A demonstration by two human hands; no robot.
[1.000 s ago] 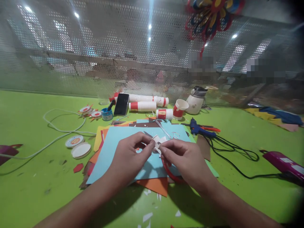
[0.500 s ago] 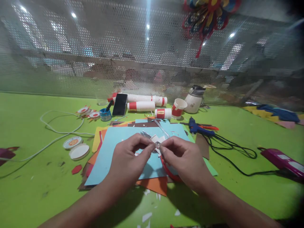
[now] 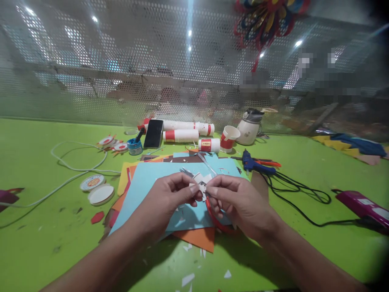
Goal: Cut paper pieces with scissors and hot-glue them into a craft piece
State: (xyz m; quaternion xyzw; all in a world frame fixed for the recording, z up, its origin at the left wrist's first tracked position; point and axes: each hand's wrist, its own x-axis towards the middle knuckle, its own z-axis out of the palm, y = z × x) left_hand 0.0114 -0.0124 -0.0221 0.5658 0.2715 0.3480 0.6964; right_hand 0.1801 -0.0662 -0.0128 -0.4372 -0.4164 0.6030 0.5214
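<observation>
A small paper piece (image 3: pixel 202 187) sits between both hands' fingertips, above the blue sheet (image 3: pixel 146 176); left hand (image 3: pixel 168 196) and right hand (image 3: pixel 244 202) pinch it nearly closed — likely because it is fiddly; a red handle (image 3: pixel 213 217) curves beneath the right; the glue gun (image 3: pixel 253 164) lies beyond — seemingly parked aside.

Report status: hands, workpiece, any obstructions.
Left hand and right hand nearly meeting over light-blue paper. Small white pieces between them; grip unclear. Red handle by right hand, possible snag.
</observation>
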